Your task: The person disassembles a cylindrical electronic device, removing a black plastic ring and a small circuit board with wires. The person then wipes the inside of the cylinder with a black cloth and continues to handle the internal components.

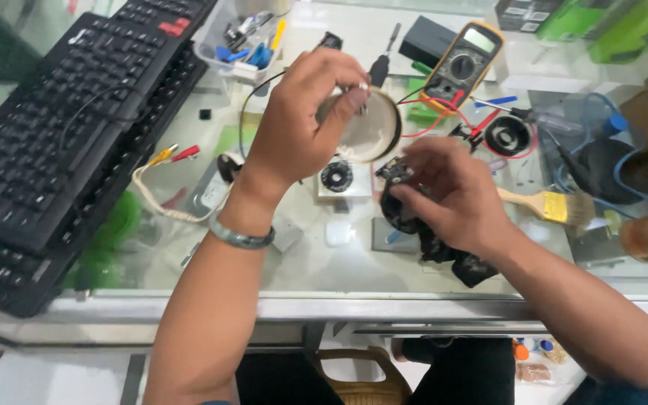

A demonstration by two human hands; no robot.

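left hand (301,124): raised over the glass counter (301,262), fingers clamped round a shallow round white tin (369,131), tilted on its side.
right hand (451,195): just beside and lower, fingers closed tight on a small black part (395,171).
paintbrush (556,206): flat behind the right hand.
multimeter (465,64): yellow, beyond the tin.
keyboard (61,127): black, far left.
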